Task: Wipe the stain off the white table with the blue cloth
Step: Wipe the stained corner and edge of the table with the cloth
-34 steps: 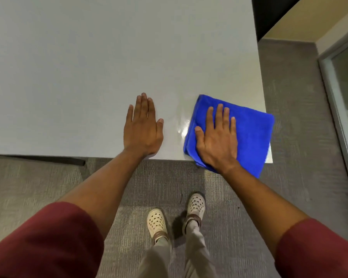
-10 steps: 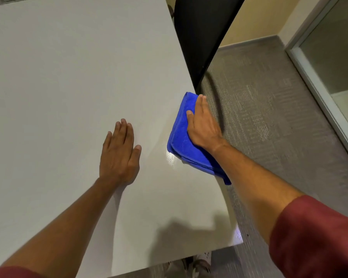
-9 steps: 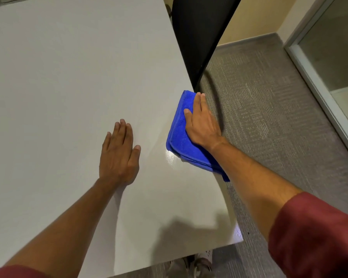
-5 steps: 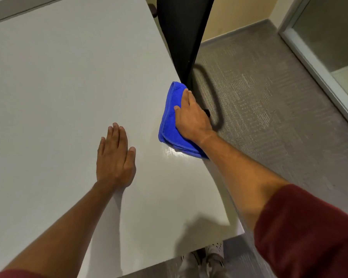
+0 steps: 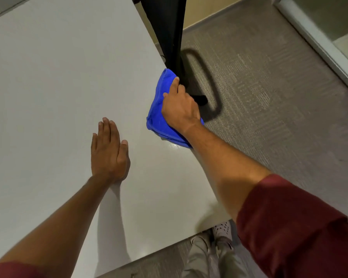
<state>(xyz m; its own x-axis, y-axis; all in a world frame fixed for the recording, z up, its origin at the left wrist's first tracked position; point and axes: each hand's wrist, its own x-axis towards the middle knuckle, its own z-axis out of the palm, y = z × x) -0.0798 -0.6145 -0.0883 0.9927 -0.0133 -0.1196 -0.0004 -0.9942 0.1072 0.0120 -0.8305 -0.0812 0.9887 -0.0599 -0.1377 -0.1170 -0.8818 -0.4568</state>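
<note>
Left hand (image 5: 109, 151) flat, fingers straight, on smooth white desk (image 5: 58, 77), right hand (image 5: 179, 109) to its right pressing straight-fingered on folded blue fabric cloth (image 5: 159, 111) at the desk's edge

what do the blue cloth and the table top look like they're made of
Blue cloth: soft, fuzzy fabric, probably microfibre; matte nap, folded layers, hemmed edge. White table: smooth, hard top, likely laminate; it mirrors light beside the cloth.

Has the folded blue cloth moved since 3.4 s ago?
Yes. The folded blue cloth under the right hand has slid away from the white table's near right corner, along its right edge toward the black upright panel.
</note>
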